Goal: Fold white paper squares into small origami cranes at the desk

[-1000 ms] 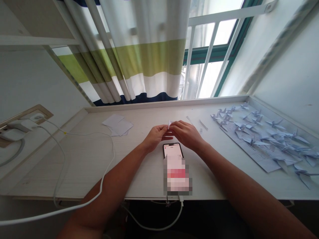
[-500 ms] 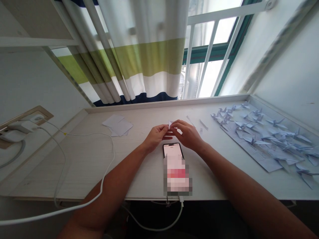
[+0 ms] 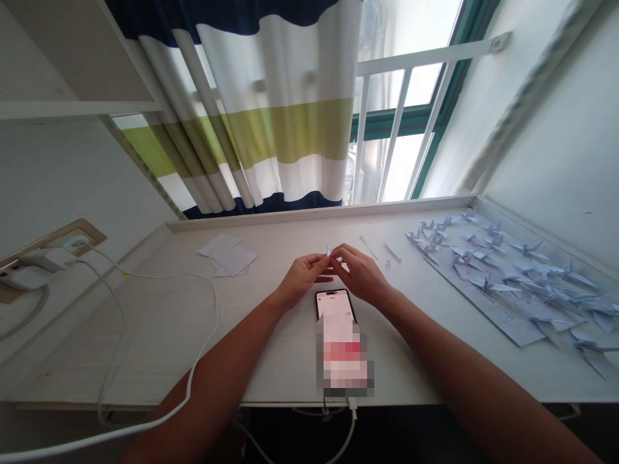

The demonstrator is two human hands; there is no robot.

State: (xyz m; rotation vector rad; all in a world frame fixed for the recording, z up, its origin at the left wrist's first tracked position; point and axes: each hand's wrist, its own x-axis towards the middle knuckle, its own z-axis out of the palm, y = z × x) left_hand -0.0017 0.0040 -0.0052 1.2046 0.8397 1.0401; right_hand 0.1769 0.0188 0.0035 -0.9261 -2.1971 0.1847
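Observation:
Between my fingertips is a small folded piece of white paper [image 3: 328, 250], mostly hidden by the fingers. My left hand [image 3: 305, 276] pinches it from the left, thumb and forefinger together. From the right, my right hand [image 3: 356, 269] closes its thumb and fingers on the same paper. Both hands are held above the desk, just beyond a phone [image 3: 333, 304] lying face up with a lit, partly pixelated screen. Several folded paper cranes [image 3: 488, 283] stand in a group on the right side.
Loose white paper sheets [image 3: 229, 253] lie left of my hands. Thin paper strips [image 3: 393, 252] lie to the right. A white charging cable [image 3: 216, 303] runs from the wall socket across my left forearm. Beneath the cranes is a printed sheet [image 3: 520, 332]. A raised ledge [image 3: 290, 214] edges the desk's back.
The view has tilted up slightly, so everything sits lower in the picture. My right fingers have curled in closer around the folded paper; both hands keep their place over the desk.

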